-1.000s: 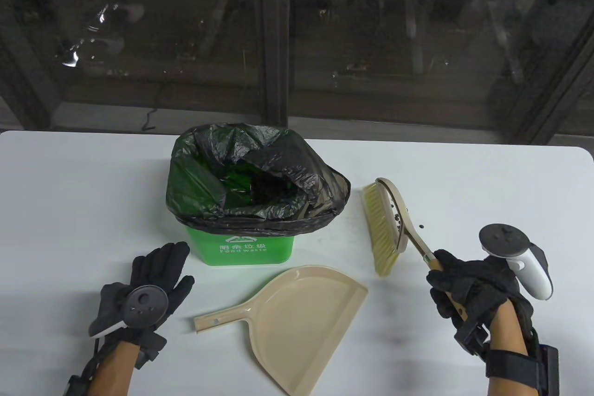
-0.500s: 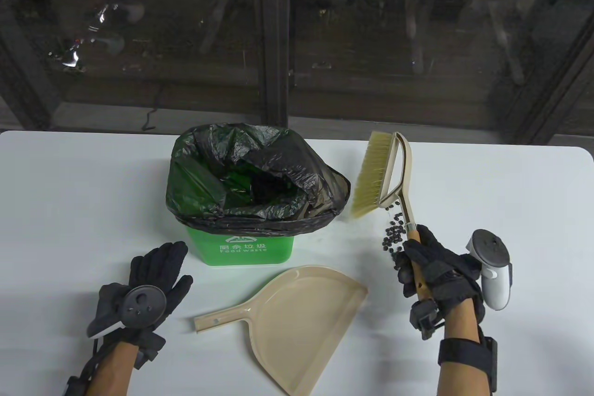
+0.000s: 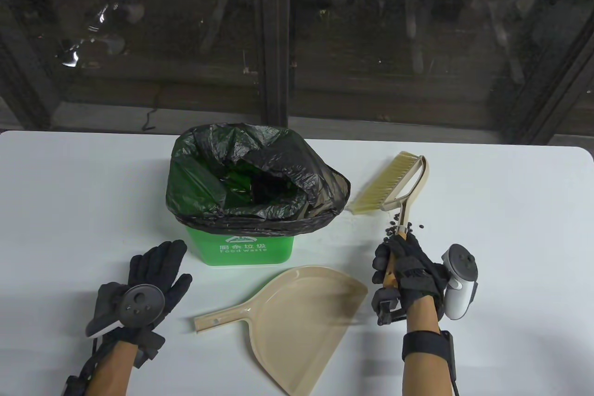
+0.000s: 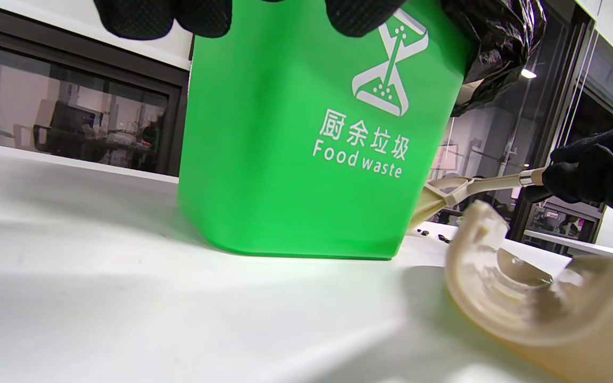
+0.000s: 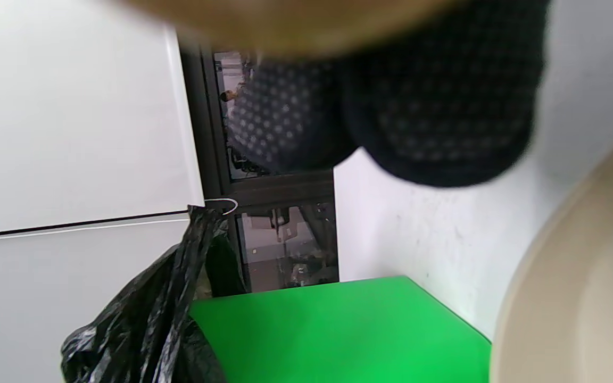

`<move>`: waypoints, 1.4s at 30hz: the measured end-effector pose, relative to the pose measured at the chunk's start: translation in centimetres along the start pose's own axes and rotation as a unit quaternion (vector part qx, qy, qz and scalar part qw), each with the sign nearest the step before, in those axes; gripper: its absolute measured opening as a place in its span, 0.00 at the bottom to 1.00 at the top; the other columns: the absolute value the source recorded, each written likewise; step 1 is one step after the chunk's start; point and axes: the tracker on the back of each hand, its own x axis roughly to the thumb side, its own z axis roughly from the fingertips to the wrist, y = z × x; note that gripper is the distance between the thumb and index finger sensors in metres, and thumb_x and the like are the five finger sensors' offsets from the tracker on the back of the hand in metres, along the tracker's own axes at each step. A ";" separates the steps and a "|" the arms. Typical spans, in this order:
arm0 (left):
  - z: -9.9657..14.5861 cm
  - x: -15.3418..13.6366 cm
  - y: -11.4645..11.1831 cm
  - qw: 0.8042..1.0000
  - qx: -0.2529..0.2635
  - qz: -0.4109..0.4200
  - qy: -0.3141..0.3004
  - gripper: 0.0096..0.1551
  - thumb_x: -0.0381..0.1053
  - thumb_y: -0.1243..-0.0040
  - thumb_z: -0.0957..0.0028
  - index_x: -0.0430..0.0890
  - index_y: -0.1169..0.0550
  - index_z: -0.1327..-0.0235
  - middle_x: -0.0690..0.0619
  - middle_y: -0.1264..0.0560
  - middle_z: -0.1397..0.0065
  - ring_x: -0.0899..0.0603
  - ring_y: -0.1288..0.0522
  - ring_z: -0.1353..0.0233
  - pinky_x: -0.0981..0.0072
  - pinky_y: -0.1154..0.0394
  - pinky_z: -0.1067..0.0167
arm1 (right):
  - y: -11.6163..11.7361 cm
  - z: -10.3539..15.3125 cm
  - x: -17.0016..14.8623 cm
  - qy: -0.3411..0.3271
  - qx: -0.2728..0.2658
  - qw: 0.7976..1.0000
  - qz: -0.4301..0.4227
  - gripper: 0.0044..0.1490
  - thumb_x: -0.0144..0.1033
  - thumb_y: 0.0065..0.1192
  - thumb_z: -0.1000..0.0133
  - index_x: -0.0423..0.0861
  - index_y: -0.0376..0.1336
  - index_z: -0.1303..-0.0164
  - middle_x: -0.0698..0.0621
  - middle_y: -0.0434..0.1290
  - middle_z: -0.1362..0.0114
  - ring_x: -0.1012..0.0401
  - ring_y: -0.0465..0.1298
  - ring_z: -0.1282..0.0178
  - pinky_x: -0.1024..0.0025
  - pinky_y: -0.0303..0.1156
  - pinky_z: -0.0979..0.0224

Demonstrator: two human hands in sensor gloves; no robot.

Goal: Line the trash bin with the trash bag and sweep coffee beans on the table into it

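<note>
Your right hand grips the brush handle; the brush has swung right since 0.5 s ago, exposing beans, prob. not yet in the dustpan. Left hand flat, fingers relaxed, beside the lined bin.

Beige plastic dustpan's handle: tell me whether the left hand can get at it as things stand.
Probably yes. The left hand rests open on the white table holding nothing, and the beige plastic dustpan points its handle toward it, with only bare tabletop between them. The green bin stands further back, out of the way.
</note>
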 end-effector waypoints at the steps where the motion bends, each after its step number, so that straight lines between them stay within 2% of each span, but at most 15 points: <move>1: 0.0 0.0 0.0 1.000 -0.001 0.000 0.000 0.38 0.49 0.61 0.21 0.30 0.55 0.10 0.24 0.51 0.14 0.14 0.46 0.21 0.19 0.55 0.31 | -0.1 0.2 -0.2 0.006 -0.002 1.000 0.001 0.45 0.37 0.46 0.36 0.26 0.32 0.27 0.42 0.73 0.44 0.67 0.83 0.67 0.75 0.85 0.70; 9: 0.2 0.0 0.3 1.000 0.011 0.003 -0.004 0.38 0.49 0.61 0.21 0.30 0.55 0.10 0.24 0.51 0.14 0.14 0.46 0.21 0.19 0.55 0.31 | -0.8 2.8 -0.4 0.029 -0.011 0.999 0.012 0.45 0.36 0.45 0.36 0.25 0.31 0.28 0.41 0.73 0.44 0.67 0.83 0.68 0.76 0.86 0.72; 20: 0.2 0.5 0.1 1.000 0.009 -0.001 -0.018 0.38 0.49 0.61 0.21 0.30 0.55 0.10 0.24 0.51 0.14 0.14 0.46 0.22 0.19 0.55 0.31 | -3.6 7.8 -0.5 0.044 -0.012 0.999 0.026 0.46 0.36 0.45 0.37 0.22 0.30 0.30 0.38 0.73 0.44 0.66 0.84 0.69 0.76 0.86 0.74; 27: 0.3 0.6 0.1 1.000 0.009 -0.001 -0.018 0.38 0.49 0.61 0.21 0.30 0.55 0.10 0.24 0.51 0.14 0.14 0.46 0.22 0.19 0.54 0.32 | -4.0 9.5 0.8 0.018 -0.004 1.000 0.025 0.46 0.36 0.46 0.37 0.23 0.30 0.29 0.38 0.73 0.44 0.67 0.84 0.69 0.75 0.86 0.74; 29: 0.3 0.6 0.1 1.000 0.010 0.000 -0.017 0.38 0.49 0.61 0.21 0.30 0.55 0.10 0.24 0.51 0.14 0.14 0.46 0.22 0.19 0.54 0.32 | -3.9 9.8 1.7 0.002 -0.002 0.999 0.045 0.46 0.36 0.46 0.37 0.25 0.30 0.28 0.39 0.73 0.44 0.66 0.83 0.69 0.75 0.85 0.73; 34: 0.3 0.5 0.1 1.000 0.011 0.002 -0.014 0.38 0.49 0.61 0.21 0.30 0.55 0.10 0.24 0.51 0.14 0.14 0.46 0.22 0.19 0.54 0.32 | -3.5 10.9 4.3 -0.026 -0.004 0.981 0.193 0.46 0.37 0.47 0.37 0.26 0.32 0.27 0.40 0.74 0.45 0.67 0.83 0.70 0.75 0.85 0.75; 37: 0.3 0.4 0.1 1.000 0.010 0.003 -0.012 0.38 0.49 0.61 0.21 0.30 0.55 0.10 0.24 0.51 0.14 0.14 0.46 0.22 0.19 0.54 0.32 | -3.7 11.7 4.5 -0.022 0.016 0.983 0.180 0.46 0.36 0.48 0.37 0.25 0.33 0.27 0.38 0.74 0.46 0.66 0.83 0.71 0.74 0.85 0.75; 42: 0.3 0.3 0.2 1.000 0.011 0.004 -0.010 0.38 0.49 0.61 0.21 0.30 0.55 0.10 0.24 0.51 0.14 0.14 0.46 0.22 0.19 0.54 0.32 | -4.8 12.8 3.7 -0.005 0.026 0.976 0.214 0.46 0.35 0.48 0.38 0.24 0.33 0.28 0.37 0.74 0.46 0.66 0.84 0.71 0.74 0.85 0.76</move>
